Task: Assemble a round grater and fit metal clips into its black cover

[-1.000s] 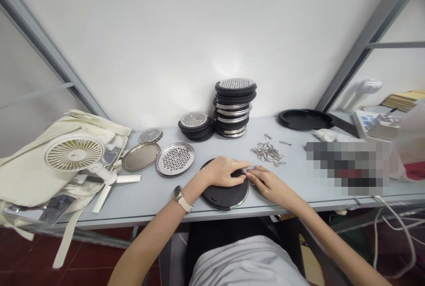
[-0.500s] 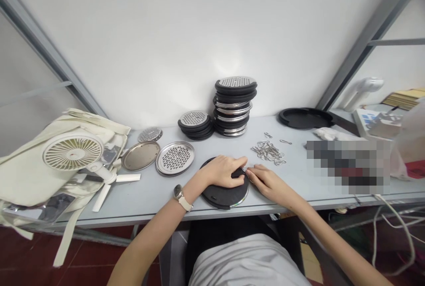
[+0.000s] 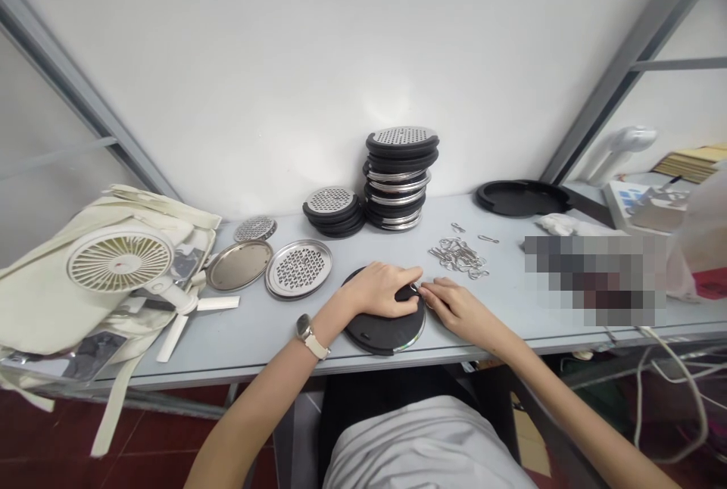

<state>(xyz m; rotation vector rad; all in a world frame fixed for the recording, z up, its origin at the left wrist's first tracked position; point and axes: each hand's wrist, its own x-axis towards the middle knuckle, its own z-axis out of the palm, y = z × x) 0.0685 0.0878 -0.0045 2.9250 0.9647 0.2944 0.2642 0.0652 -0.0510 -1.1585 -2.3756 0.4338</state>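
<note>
A round black disc with a shiny metal rim [image 3: 379, 330] lies at the table's front edge. My left hand [image 3: 379, 288] rests on top of it, fingers curled and pressing down near its right edge. My right hand [image 3: 454, 306] meets it there, fingertips pinched on a small metal wire clip [image 3: 419, 290] at the disc's rim. A pile of several such wire clips [image 3: 459, 256] lies just behind my right hand. A watch sits on my left wrist.
A tall stack of black-and-metal discs [image 3: 400, 175] and a shorter stack [image 3: 333, 210] stand by the wall. Perforated and plain metal plates [image 3: 298, 268] lie left. A white fan [image 3: 119, 262] sits on a cream bag. A black tray [image 3: 519, 197] is back right.
Both hands stay at the disc's right edge with only tiny finger shifts. The view has drifted slightly.
</note>
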